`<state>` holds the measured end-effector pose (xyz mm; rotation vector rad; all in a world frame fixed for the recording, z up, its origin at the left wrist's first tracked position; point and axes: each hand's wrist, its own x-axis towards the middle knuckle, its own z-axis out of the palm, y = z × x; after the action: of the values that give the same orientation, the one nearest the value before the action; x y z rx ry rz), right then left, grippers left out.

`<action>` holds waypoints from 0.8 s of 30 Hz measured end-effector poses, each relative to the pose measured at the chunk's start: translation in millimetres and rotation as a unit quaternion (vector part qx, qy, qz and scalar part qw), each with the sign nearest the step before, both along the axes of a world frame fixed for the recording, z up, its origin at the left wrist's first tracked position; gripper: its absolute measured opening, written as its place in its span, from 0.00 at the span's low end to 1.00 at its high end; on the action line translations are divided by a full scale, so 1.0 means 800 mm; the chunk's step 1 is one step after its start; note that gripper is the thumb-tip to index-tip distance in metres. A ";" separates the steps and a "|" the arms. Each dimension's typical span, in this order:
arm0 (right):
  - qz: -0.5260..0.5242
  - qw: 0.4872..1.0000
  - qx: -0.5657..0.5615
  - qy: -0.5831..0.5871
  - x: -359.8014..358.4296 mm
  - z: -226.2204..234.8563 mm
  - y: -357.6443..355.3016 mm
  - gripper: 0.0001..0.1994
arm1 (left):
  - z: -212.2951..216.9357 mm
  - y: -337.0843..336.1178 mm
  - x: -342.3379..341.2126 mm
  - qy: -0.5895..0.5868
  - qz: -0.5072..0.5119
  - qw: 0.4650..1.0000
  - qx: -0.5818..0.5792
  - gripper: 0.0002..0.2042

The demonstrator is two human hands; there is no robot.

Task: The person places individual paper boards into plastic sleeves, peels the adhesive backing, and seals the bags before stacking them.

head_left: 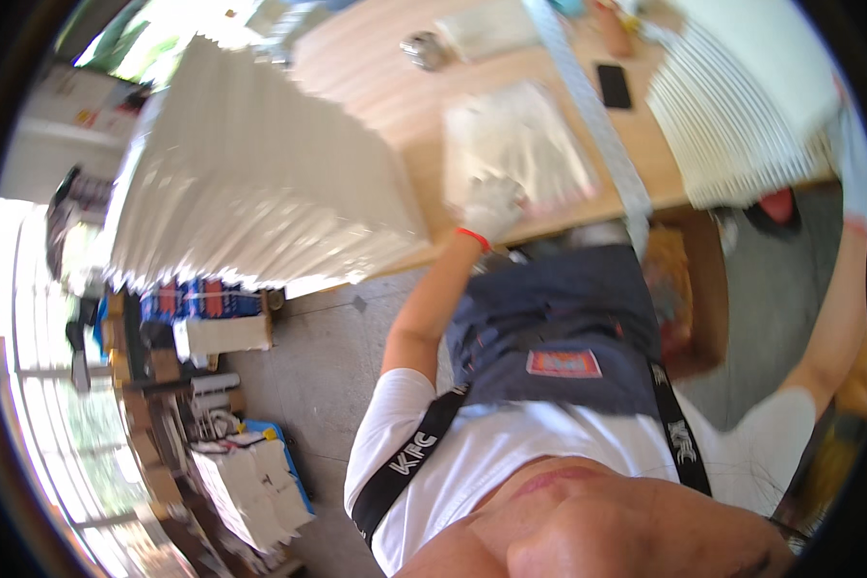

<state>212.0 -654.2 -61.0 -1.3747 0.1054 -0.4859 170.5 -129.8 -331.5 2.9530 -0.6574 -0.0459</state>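
My left hand (494,205), in a whitish glove with a red band at the wrist, rests on the near edge of a pile of clear plastic bags (520,140). Its fingers look bent but are blurred, so a grip on a bag cannot be made out. Far to the right, my right hand (853,169), in a pale glove, reaches up beside a leaning stack of white sheets (732,106). The picture's dark rim cuts into that hand, and its fingers do not show clearly.
A tall stack of white sheets (260,164) covers the table's left part. On the wooden table (356,48) lie a tape roll (422,50), a black phone (614,87) and a long pale strip (597,125) hanging over the front edge. An open carton (708,289) stands below, right.
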 end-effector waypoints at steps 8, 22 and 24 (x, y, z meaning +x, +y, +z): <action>0.325 0.927 0.101 0.157 -0.107 -0.206 0.188 0.27 | -0.023 0.066 0.010 -0.060 0.033 0.996 0.062 0.09; 0.361 0.854 0.205 0.313 -0.131 -0.357 0.250 0.21 | -0.045 0.040 0.006 -0.015 0.081 0.950 -0.303 0.09; 0.378 0.852 0.184 0.311 -0.130 -0.352 0.247 0.21 | -0.062 0.048 0.008 0.016 0.079 0.923 -0.377 0.14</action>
<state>107.8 -456.2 -342.4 -1.0330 0.1626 0.6306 176.9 -91.7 -381.1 2.2358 -0.3198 0.1431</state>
